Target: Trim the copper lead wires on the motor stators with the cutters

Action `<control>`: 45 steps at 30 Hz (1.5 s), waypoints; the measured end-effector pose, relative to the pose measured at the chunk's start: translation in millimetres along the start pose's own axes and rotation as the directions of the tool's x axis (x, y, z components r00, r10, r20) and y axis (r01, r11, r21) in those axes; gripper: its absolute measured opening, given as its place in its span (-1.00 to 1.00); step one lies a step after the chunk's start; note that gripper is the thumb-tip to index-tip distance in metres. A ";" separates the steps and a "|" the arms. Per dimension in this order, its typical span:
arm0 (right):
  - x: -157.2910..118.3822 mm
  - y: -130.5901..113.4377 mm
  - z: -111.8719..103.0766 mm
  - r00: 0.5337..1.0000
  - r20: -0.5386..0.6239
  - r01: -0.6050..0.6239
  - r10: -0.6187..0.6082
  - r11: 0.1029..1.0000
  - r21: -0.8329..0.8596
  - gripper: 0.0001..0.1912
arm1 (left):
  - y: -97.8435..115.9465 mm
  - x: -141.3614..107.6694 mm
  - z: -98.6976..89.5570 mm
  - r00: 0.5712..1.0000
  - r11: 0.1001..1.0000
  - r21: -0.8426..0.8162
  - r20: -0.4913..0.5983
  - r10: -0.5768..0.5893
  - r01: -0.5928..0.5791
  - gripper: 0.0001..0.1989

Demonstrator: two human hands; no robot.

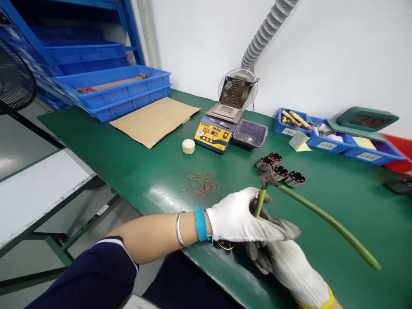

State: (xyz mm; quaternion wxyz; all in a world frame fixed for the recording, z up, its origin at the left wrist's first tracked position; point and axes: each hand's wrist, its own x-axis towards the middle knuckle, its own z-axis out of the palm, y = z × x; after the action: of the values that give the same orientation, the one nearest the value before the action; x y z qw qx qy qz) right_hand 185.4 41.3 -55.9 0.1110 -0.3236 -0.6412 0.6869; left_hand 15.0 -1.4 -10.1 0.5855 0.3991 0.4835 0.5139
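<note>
Cutting pliers (328, 216) with long green handles are raised over the green table, jaws apart and handles spread wide. My left hand (244, 219), in a white glove with grey fingertips, is closed around one handle; the other handle sticks out freely to the right. Just under it is my right hand (286, 266), in a white knitted glove with a yellow cuff. Its grey fingers are curled near the lower end of the gripped handle, partly covered by my left hand. A wound copper stator (226, 244) shows partly below my left wrist. Several more stators (294, 178) stand beyond the jaws.
Copper wire scraps (204, 183) lie left of the stators. Behind them are a yellow-blue heated unit (212, 134), a round white container (188, 146) and a purple tray (250, 134). Blue bins (331, 143) line the back right; a large blue crate (128, 92) and cardboard (156, 120) are left.
</note>
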 end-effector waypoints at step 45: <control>5.5 -37.3 -9.4 0.787 -0.547 0.147 -0.285 0.948 -0.283 -0.42 | 11.2 5.8 -2.2 0.999 0.943 -0.332 0.030 0.038 -0.026 -0.56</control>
State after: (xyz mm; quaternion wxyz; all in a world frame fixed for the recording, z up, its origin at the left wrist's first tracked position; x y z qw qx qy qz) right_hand 176.9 57.8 -21.7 0.3422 -0.4522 -0.6830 0.4603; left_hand 10.5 6.0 -0.7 0.6445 0.3122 0.3730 0.5900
